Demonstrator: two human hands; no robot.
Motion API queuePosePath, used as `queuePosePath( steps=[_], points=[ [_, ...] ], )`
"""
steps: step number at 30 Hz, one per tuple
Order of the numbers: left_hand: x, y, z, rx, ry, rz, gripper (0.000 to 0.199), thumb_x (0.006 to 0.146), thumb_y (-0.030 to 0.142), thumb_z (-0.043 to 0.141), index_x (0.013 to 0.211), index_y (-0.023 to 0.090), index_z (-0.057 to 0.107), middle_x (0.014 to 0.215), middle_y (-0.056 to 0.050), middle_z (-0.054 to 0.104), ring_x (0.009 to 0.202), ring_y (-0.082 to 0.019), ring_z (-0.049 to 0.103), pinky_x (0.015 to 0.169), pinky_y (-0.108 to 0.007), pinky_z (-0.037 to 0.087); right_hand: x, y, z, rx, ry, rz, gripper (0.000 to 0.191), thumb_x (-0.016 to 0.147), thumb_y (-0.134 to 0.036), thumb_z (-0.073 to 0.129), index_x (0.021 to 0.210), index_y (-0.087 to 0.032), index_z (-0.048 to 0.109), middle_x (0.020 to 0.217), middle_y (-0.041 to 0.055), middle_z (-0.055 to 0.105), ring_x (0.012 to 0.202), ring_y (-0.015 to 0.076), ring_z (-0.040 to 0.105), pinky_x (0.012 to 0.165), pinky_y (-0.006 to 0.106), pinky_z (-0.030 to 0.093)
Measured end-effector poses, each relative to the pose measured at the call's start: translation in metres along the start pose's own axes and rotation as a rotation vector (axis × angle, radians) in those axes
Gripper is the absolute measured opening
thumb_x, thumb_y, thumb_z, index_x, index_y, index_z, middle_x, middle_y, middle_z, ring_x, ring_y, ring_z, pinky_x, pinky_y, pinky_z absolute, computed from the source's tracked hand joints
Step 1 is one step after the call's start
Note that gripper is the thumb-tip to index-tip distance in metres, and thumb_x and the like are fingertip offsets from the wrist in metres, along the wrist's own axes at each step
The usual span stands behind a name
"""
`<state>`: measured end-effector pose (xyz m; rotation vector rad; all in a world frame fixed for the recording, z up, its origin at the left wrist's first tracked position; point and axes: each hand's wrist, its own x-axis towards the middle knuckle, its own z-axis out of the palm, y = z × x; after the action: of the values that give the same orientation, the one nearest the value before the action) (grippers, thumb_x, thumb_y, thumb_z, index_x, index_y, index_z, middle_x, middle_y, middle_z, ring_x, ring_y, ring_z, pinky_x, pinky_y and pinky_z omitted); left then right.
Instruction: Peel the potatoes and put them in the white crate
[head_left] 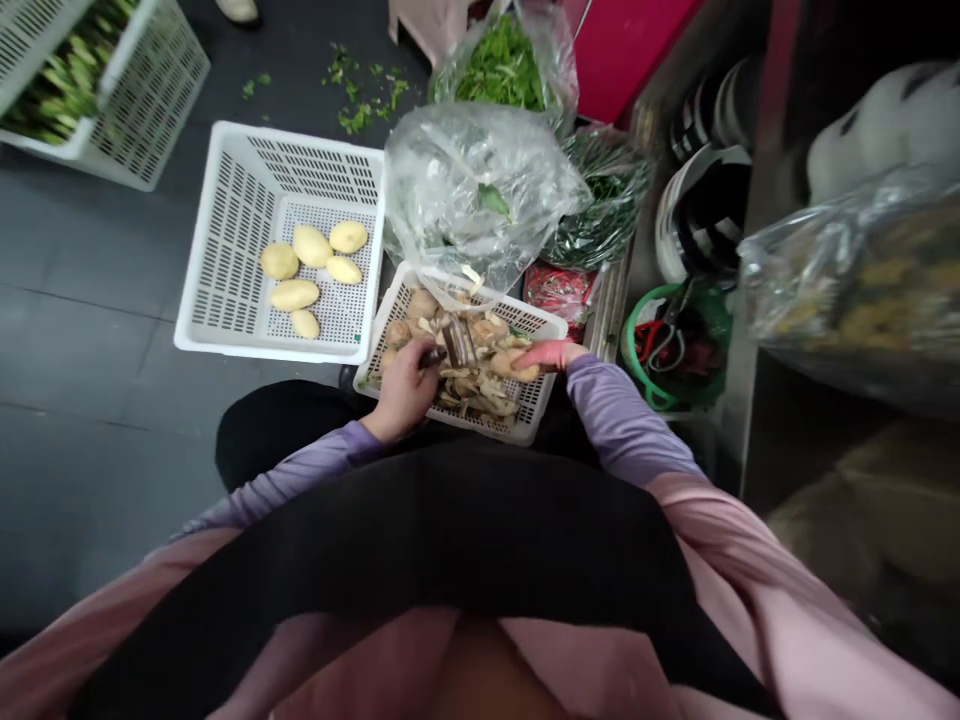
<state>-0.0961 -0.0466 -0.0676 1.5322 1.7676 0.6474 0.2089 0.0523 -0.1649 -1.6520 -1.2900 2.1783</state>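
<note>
Hands (pixel 411 388) low over shallow basket (pixel 534 415)

Upper-left crate (pixel 159 105) cut off, peeler (pixel 459 341) blurred

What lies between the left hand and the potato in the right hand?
The peeler, its handle in the left hand, and some peelings, seen in the head view.

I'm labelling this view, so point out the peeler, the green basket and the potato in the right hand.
Peeler (pixel 459 342): head view, on its head.
Green basket (pixel 634 352): head view, rim.
Potato (pixel 514 366): head view, middle.
</note>
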Motion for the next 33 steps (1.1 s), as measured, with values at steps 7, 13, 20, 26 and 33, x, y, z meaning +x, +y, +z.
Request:
queuePosePath(
  steps=[7, 13, 20, 26, 33],
  points=[
    [0.022, 0.001, 0.012, 0.396, -0.018, 0.423, 0.013, 0.081, 0.011, 0.061, 0.085, 0.017, 0.072, 0.093, -0.012, 0.07, 0.097, -0.029, 0.064, 0.091, -0.044, 0.048, -0.099, -0.034, 0.053, 0.248, -0.213, -0.203, 0.074, 0.049, -0.039, 0.097, 0.116, -0.018, 0.073, 0.11, 0.0093, 0.081, 0.113, 0.0325, 0.074, 0.099, 0.043, 0.062],
    [0.044, 0.027, 0.017, 0.48, -0.071, 0.788, 0.017, 0.086, 0.014, 0.058, 0.091, 0.016, 0.075, 0.099, -0.015, 0.067, 0.103, -0.031, 0.06, 0.093, -0.047, 0.044, -0.134, -0.014, 0.099, 0.032, 0.089, -0.343, 0.069, 0.057, -0.044, 0.096, 0.117, -0.019, 0.073, 0.113, 0.0074, 0.079, 0.115, 0.0324, 0.07, 0.113, 0.05, 0.053],
    [0.071, 0.021, 0.01, 0.519, -0.025, 0.587, 0.018, 0.089, 0.012, 0.055, 0.082, 0.016, 0.07, 0.09, -0.013, 0.064, 0.103, -0.031, 0.055, 0.093, -0.043, 0.04, -0.149, -0.001, 0.111, -0.298, 0.371, -0.488, 0.077, 0.063, -0.044, 0.092, 0.132, -0.023, 0.065, 0.129, 0.0072, 0.074, 0.122, 0.0315, 0.067, 0.114, 0.049, 0.051],
    [0.073, 0.042, 0.007, 0.516, -0.108, 0.593, 0.017, 0.092, 0.015, 0.056, 0.084, 0.015, 0.071, 0.101, -0.017, 0.066, 0.109, -0.032, 0.053, 0.098, -0.044, 0.038, -0.151, -0.018, 0.114, -0.617, 0.508, -0.603, 0.064, 0.072, -0.034, 0.085, 0.131, -0.019, 0.066, 0.128, 0.0133, 0.073, 0.118, 0.0344, 0.069, 0.109, 0.048, 0.054],
    [0.074, 0.056, 0.005, 0.592, -0.079, 0.67, 0.022, 0.097, 0.019, 0.053, 0.093, 0.017, 0.075, 0.11, -0.017, 0.067, 0.11, -0.032, 0.053, 0.098, -0.045, 0.038, -0.144, -0.022, 0.123, -0.787, 0.715, -0.61, 0.064, 0.076, -0.018, 0.077, 0.138, -0.011, 0.063, 0.144, 0.0233, 0.065, 0.137, 0.0407, 0.057, 0.122, 0.054, 0.044]
  ],
)
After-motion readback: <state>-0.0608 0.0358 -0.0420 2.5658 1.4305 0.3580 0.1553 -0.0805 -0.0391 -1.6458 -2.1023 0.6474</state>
